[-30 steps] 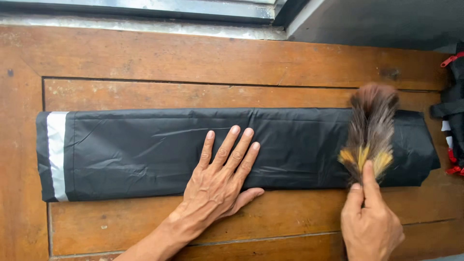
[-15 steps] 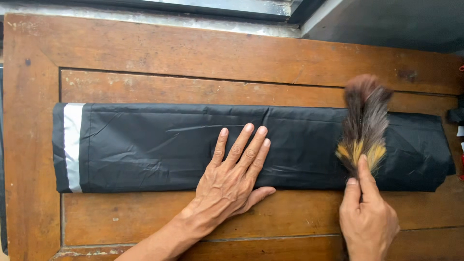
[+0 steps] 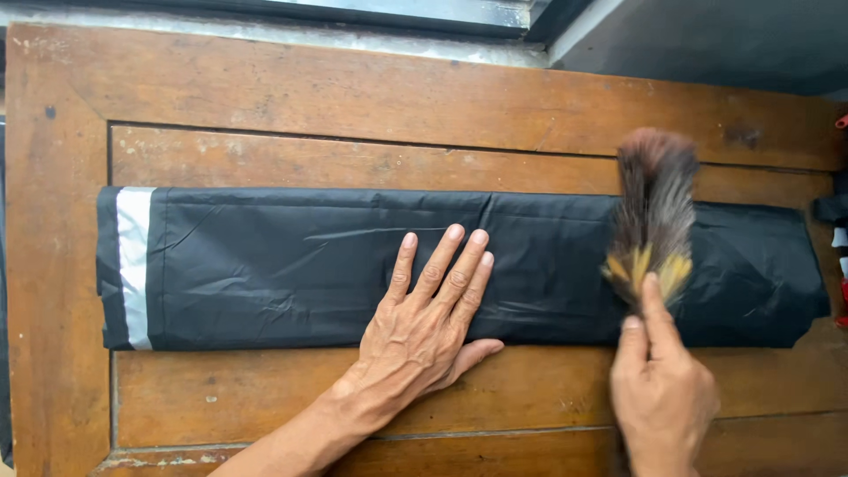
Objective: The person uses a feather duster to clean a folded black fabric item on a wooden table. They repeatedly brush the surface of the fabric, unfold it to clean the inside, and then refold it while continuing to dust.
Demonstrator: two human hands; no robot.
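Observation:
A long folded black cloth (image 3: 291,265) with a pale grey stripe near its left end lies across a worn wooden table (image 3: 353,97). My left hand (image 3: 422,331) rests flat on the cloth's lower middle, fingers spread. My right hand (image 3: 661,389) grips the handle of a feather duster (image 3: 652,212), whose brown, yellow-based feathers lie over the cloth's right part and look blurred.
A grey ledge and a dark window frame (image 3: 424,13) run along the table's far edge. Black straps with red parts (image 3: 837,221) show at the right edge. A dark strip (image 3: 3,291) borders the table on the left.
The view has shifted, so the cloth sits further right in the frame. The duster has moved slightly over the cloth's right part. My left hand stays pressed flat on the cloth.

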